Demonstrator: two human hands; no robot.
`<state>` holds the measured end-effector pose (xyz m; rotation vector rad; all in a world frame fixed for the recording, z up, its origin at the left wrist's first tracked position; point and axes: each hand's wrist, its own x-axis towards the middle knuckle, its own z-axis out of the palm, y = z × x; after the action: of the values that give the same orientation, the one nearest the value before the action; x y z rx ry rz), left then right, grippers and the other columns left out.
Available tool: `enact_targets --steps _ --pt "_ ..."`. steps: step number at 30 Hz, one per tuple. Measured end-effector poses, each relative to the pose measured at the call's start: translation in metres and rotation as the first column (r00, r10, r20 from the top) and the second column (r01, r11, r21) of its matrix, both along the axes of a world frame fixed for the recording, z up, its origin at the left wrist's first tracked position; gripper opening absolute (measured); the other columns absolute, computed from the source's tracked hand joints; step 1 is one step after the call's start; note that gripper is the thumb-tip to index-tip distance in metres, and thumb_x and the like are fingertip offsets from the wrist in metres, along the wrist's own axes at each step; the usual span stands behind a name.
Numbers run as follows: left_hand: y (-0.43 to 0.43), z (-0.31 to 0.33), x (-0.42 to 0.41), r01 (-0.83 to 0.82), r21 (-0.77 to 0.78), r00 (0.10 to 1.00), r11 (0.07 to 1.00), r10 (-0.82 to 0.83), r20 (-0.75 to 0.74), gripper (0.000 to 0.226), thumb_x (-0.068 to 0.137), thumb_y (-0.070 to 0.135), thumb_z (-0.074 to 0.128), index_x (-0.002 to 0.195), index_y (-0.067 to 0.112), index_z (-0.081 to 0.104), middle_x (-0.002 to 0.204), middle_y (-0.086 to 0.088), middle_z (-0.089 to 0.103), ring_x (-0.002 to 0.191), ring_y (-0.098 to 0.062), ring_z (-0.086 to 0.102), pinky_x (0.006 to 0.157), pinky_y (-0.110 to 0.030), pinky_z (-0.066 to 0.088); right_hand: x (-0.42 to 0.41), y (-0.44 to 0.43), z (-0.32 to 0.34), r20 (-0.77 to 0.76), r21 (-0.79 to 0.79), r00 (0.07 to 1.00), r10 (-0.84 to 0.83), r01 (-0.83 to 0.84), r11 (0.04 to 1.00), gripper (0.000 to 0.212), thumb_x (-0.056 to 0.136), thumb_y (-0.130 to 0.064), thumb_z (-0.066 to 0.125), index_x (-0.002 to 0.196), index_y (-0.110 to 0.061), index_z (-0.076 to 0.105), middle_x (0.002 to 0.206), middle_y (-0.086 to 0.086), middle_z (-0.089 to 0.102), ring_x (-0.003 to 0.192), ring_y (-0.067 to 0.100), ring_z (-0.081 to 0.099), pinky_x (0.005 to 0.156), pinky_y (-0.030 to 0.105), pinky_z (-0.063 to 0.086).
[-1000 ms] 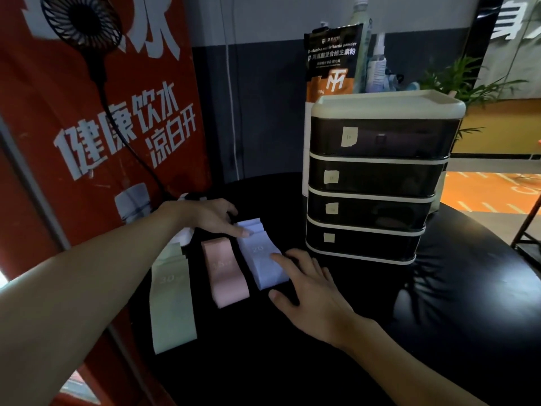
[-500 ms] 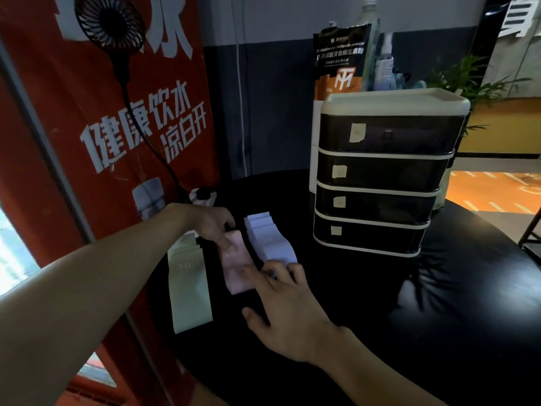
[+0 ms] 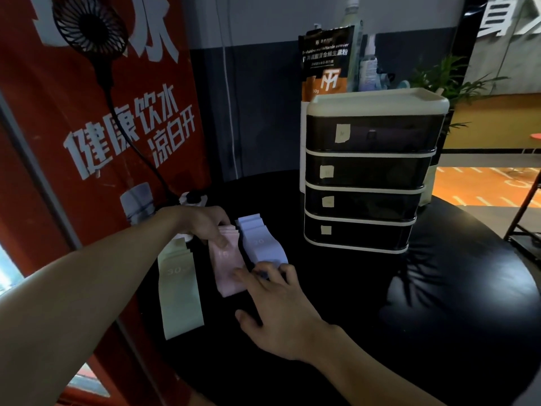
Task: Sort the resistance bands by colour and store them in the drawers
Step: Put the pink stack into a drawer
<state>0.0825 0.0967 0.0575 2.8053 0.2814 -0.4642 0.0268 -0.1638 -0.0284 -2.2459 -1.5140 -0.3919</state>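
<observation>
I've moved from the blue bands (image 3: pixel 260 244) to the pink bands (image 3: pixel 227 263) beside them, left hand (image 3: pixel 205 227) curled over their far end, right hand (image 3: pixel 278 312) spread on the near end, so pink likely reaches the drawers (image 3: pixel 366 171) first.

On the red printed banner (image 3: pixel 87 136), the white characters 健康饮水 and 凉白开 are set in two slanted lines; larger white strokes above them are cut off. The number 30 is marked on the pale green fabric band (image 3: pixel 178 294), 15 on the pale pink fabric band (image 3: pixel 225 259) and 20 on the lavender fabric band (image 3: pixel 262 244). On the black and orange foil pouch (image 3: pixel 326 63), "multivitamin powder" and a white M-shaped logo can be made out. Small paper stickers (image 3: pixel 342 133) are stuck on the dark plastic drawer cabinet (image 3: pixel 380 171), one per drawer; their writing cannot be read.
</observation>
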Motion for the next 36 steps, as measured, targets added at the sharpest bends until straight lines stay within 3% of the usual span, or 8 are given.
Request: enact_targets --steps 5,10,13,18,22,26,31,36 --pt "-0.003 0.024 -0.016 0.041 -0.051 0.99 0.998 -0.034 0.134 0.055 0.064 0.05 0.086 0.109 0.03 0.063 0.12 -0.001 0.065 0.108 -0.017 0.063 0.095 -0.042 0.055 0.0 -0.002 0.002 -0.006 0.028 1.0 0.026 -0.026 0.999 0.054 0.091 -0.044 0.048 0.138 -0.02 0.037 0.127 -0.006 0.056 0.129 0.013 0.027 0.104 0.04 0.021" --pt "-0.033 0.065 -0.057 0.158 -0.035 0.942 0.987 -0.14 0.305 0.042 0.081 0.027 0.083 0.118 0.027 0.063 0.117 0.019 0.06 0.109 0.004 0.057 0.09 -0.007 0.041 -0.003 -0.005 0.005 -0.061 0.181 0.998 0.015 -0.004 0.984 0.05 0.088 -0.043 0.049 0.133 -0.021 0.046 0.126 -0.007 0.055 0.125 0.012 0.038 0.102 0.036 0.025" --pt "-0.061 0.089 -0.082 0.216 -0.032 0.9 0.976 -0.186 0.395 0.037 0.08 0.023 0.083 0.114 0.026 0.067 0.112 0.021 0.065 0.103 0.012 0.06 0.083 -0.004 0.043 -0.008 -0.013 0.015 -0.244 0.34 0.969 -0.049 0.132 0.931 0.053 0.087 -0.048 0.051 0.134 -0.024 0.044 0.131 -0.009 0.049 0.125 0.011 0.041 0.104 0.032 0.029" --pt "-0.109 0.108 -0.105 0.282 -0.16 0.814 0.946 -0.148 0.561 0.034 0.08 0.014 0.082 0.11 0.022 0.069 0.098 0.009 0.073 0.091 0.0 0.068 0.077 -0.013 0.053 0.008 -0.047 0.026 -0.794 0.356 0.592 0.14 0.265 0.896 0.088 0.075 -0.061 0.072 0.146 -0.037 0.024 0.137 -0.021 0.043 0.125 0.001 0.043 0.105 0.027 0.035" --pt "-0.147 0.094 -0.102 0.336 -0.363 0.755 0.869 -0.019 0.655 0.035 0.08 0.008 0.08 0.112 0.019 0.069 0.1 0.004 0.074 0.094 -0.006 0.071 0.082 -0.019 0.056 0.015 -0.087 0.034 -0.86 0.47 0.408 0.306 0.401 0.786 0.058 0.082 -0.028 0.074 0.133 -0.023 0.047 0.118 -0.005 0.064 0.096 0.003 0.068 0.075 0.019 0.052" --pt "-0.184 0.048 -0.084 0.352 -0.516 0.712 0.781 0.135 0.689 0.036 0.082 0.006 0.079 0.113 0.021 0.068 0.104 0.002 0.074 0.097 -0.009 0.07 0.085 -0.024 0.057 0.018 -0.141 0.038 -0.847 0.472 0.476 0.237 0.467 0.748 0.023 0.088 -0.013 0.069 0.109 -0.02 0.065 0.092 0.001 0.071 0.071 0.012 0.069 0.058 0.019 0.051" --pt "-0.22 -0.028 -0.056 0.286 -0.614 0.74 0.736 0.237 0.629 0.035 0.082 0.011 0.079 0.111 0.027 0.067 0.109 0.008 0.071 0.101 -0.005 0.067 0.095 -0.03 0.054 0.045 -0.194 0.031 -0.73 0.428 0.682 -0.051 0.514 0.743 0.03 0.084 0.001 0.068 0.098 -0.026 0.064 0.087 -0.003 0.068 0.071 0.0 0.063 0.061 0.014 0.049" --pt "-0.232 -0.07 -0.036 0.234 -0.605 0.768 0.761 0.237 0.595 0.036 0.085 0.013 0.077 0.105 0.038 0.061 0.108 0.012 0.065 0.101 0.004 0.06 0.09 -0.013 0.047 0.06 -0.209 0.014 -0.596 0.318 0.774 -0.215 0.474 0.821 0.034 0.086 -0.005 0.069 0.106 -0.03 0.059 0.098 -0.015 0.064 0.088 -0.004 0.059 0.071 0.008 0.044"
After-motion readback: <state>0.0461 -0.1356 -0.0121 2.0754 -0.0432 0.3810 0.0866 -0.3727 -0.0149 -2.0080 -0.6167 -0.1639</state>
